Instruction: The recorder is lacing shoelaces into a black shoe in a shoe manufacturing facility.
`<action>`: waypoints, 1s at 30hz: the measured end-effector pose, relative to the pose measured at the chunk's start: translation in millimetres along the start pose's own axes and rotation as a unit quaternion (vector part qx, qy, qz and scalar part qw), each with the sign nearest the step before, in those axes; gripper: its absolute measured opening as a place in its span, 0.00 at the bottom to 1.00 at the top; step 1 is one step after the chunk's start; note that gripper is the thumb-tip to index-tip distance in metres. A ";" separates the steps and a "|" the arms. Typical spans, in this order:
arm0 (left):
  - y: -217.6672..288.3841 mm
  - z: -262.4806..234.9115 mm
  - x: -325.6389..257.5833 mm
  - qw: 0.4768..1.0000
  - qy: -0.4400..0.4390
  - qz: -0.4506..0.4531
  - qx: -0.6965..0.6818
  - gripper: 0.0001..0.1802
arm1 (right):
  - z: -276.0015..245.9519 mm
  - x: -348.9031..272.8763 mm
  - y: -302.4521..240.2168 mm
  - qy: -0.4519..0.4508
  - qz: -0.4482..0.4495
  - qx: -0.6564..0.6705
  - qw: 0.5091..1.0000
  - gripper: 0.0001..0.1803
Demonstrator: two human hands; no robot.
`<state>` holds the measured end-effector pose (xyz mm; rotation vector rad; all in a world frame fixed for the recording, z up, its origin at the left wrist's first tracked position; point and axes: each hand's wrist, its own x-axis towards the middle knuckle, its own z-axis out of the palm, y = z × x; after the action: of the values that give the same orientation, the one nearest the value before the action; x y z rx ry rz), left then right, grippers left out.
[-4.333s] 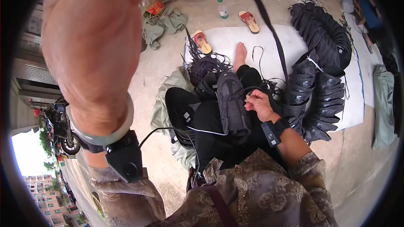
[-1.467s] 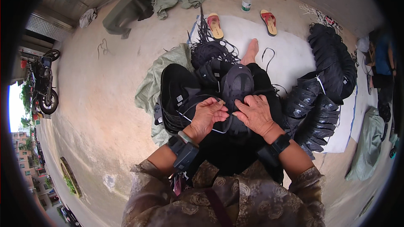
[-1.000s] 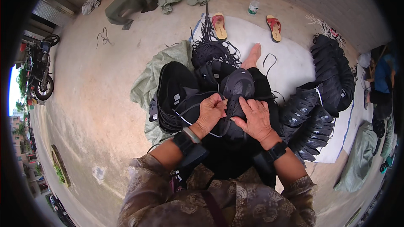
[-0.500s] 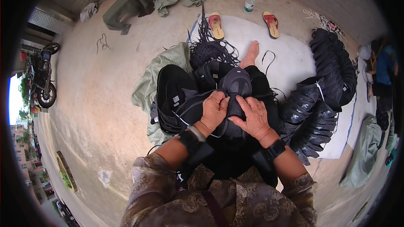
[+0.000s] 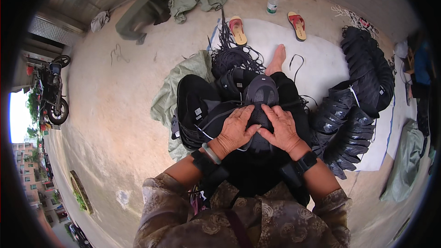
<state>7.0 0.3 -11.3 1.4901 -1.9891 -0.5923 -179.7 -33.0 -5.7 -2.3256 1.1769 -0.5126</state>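
A seated person's left hand (image 5: 235,130) and right hand (image 5: 281,128) lie on a dark shoe upper (image 5: 262,93) in the lap, its toe pointing away; each thumb is spread from its forefinger, thumb tips close together. Rows of black uppers (image 5: 363,66) curve across a white sheet (image 5: 319,50) at right.

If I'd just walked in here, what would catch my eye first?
Probably the long curving rows of black shoe pieces, nested along the right of the white sheet. Next come the left hand and right hand, close together on a dark shoe upper in the lap. Beyond the bare foot, two red-strapped sandals stand out.
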 end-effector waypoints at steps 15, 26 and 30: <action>19.7 6.6 24.8 0.959 -0.186 -0.093 0.192 0.27 | 15.5 13.9 -8.4 0.066 0.049 0.000 0.997 0.26; 10.6 4.0 6.6 0.985 -0.081 -0.079 0.128 0.25 | 26.0 11.4 -15.7 0.068 0.115 0.029 0.991 0.26; 12.2 1.1 0.3 0.990 -0.063 -0.050 0.117 0.27 | 27.5 5.4 -13.2 0.107 0.080 0.017 0.991 0.25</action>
<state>-2.4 3.4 -4.0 1.7402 -2.1508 -0.5191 -153.7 -23.8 -20.0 -2.1652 1.4271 -0.7328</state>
